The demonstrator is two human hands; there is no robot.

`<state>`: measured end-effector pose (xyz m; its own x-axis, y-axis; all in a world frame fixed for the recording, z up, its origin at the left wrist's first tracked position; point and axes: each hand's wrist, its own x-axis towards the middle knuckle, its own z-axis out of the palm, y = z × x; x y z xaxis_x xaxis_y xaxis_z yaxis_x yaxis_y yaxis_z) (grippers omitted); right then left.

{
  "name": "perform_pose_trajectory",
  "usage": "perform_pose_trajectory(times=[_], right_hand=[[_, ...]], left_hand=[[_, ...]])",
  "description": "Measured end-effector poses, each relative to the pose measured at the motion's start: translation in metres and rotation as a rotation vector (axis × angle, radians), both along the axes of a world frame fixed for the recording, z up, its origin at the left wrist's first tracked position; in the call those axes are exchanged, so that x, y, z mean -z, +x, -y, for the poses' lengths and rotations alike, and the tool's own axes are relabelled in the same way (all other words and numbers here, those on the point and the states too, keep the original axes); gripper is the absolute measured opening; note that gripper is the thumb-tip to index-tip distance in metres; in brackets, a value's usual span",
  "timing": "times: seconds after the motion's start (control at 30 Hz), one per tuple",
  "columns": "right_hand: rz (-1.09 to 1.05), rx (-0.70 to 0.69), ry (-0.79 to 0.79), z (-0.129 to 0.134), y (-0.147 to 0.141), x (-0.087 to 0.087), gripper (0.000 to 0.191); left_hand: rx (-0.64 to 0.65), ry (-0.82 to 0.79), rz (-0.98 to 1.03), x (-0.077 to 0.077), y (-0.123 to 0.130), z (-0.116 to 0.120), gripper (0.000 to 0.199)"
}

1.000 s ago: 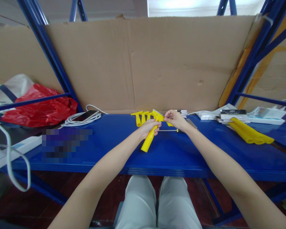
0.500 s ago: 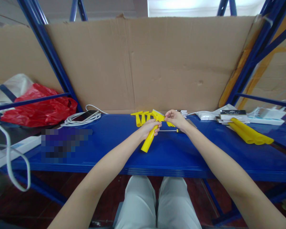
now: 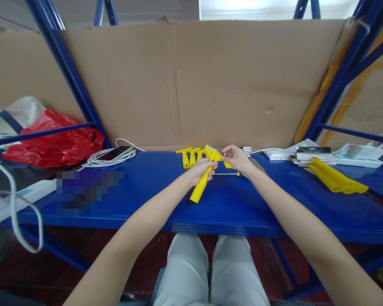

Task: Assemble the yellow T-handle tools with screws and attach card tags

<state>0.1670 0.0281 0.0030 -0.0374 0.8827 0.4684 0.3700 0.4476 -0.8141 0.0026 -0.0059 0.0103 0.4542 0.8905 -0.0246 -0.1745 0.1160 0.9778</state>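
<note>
head-worn, facing forward and down

Backdrop: upright tan cardboard panel (image 3: 236,85), vertically creased, along the rear of the blue, smooth-surfaced workbench (image 3: 140,199). Frame: slanted blue metal posts (image 3: 72,76), one per side, with crossbars. Floor: dark red, visible beneath the bench. Upper background: grey wall (image 3: 147,10) beside a bright white panel (image 3: 261,9). Bench surface: faint light reflections.

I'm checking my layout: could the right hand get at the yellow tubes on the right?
Probably yes: nothing seems to lie over the yellow tubes, and they are on the right hand's own side, though it is busy at the yellow tool now.
</note>
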Motion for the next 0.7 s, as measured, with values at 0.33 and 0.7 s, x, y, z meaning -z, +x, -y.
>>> perform_pose_trajectory(times=[0.33, 0.7], right_hand=[[-0.191, 0.02, -0.193, 0.004, -0.003, 0.002, 0.032], [0.045, 0.094, -0.169, 0.009, -0.008, -0.004, 0.051]], left_hand=[[0.018, -0.007, 0.069, 0.001, -0.002, -0.002, 0.019], [-0.021, -0.002, 0.067, -0.001, -0.003, 0.0, 0.02]])
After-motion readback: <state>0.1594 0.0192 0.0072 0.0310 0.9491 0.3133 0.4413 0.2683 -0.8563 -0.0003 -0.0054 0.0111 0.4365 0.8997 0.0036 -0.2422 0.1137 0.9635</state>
